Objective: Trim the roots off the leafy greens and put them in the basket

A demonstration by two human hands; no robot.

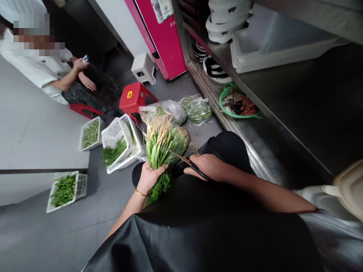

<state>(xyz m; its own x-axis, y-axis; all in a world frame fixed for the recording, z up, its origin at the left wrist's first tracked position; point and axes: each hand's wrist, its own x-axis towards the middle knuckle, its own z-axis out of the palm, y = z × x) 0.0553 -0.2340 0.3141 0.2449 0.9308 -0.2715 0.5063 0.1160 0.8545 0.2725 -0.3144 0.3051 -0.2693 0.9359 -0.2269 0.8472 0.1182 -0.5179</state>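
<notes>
My left hand (151,176) is closed round a bunch of leafy herbs (154,149), held with the pale, stringy roots up and the feathery green leaves hanging below my fist. In my right hand (207,166) is a pair of scissors (185,160) with dark handles. Their blades reach left to the stems, just under the roots; whether they touch the stems I cannot tell. Behind the bunch lie clear plastic bags of greens (195,108) on the floor. Root scraps (195,148) lie near my right hand.
White baskets of green vegetables (91,133) stand on the floor at left, near a red stool (132,97). A person in white (53,71) sits beyond. Steel shelving (244,85) with dishes and a green basket (223,101) runs along my right.
</notes>
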